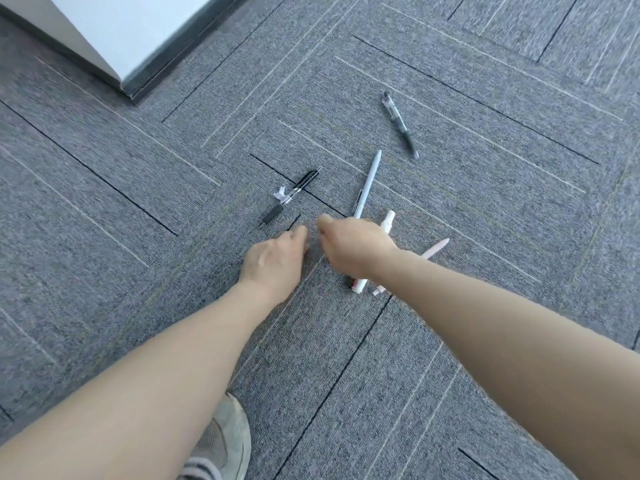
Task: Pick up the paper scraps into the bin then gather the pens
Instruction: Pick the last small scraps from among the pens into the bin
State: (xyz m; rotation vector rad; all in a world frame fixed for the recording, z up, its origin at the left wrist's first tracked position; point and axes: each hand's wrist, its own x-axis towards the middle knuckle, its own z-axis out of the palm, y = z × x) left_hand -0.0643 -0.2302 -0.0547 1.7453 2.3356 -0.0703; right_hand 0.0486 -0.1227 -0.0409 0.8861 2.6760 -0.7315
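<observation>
My left hand and my right hand reach down to the grey carpet, close together, backs up and fingers curled under out of sight. I cannot tell what either holds. A white pen and a pink pen lie partly under my right hand and forearm. A pale grey pen points away just beyond that hand. Two black pens lie side by side farther left, with a small white paper scrap touching them. A clear pen with black grip lies farthest off.
A white wall corner with dark skirting stands at the upper left. My shoe is on the carpet at the bottom, under my left forearm. No bin is in view.
</observation>
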